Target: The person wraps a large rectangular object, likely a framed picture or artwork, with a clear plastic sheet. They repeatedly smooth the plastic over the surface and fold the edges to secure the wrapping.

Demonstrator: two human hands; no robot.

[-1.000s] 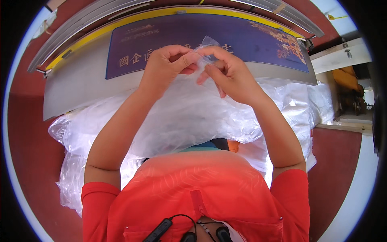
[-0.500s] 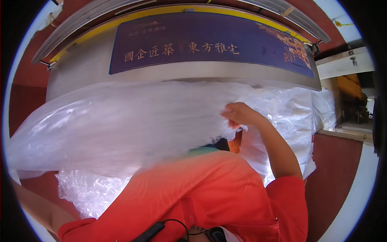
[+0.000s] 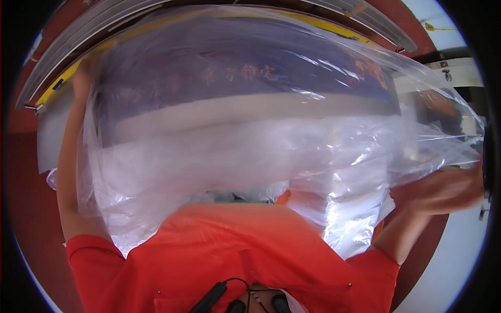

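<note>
A large clear plastic sheet (image 3: 250, 104) billows across the worktop in front of me, stretched between my two raised arms. My left hand (image 3: 85, 75) is at the far left, by the yellow strip, closed on the sheet's left edge; its fingers are blurred. On the far right, my right hand (image 3: 477, 169) is smeared by motion and partly cut off by the picture's rim. The sheet's folds gather to a point there, pulled tight. Under the sheet, a dark blue printed panel (image 3: 209, 57) shows through, hazy.
A yellow strip (image 3: 313, 23) and grey metal rails (image 3: 334, 8) run along the far edge. More shiny plastic (image 3: 349, 214) hangs on the near side. A white cabinet-like piece with a latch (image 3: 459, 73) stands at right. The floor (image 3: 26, 172) is dark red.
My left hand has swung from the lower left up to the far edge. My right hand has gone from the middle to the far right. The plastic now spreads over the blue panel.
</note>
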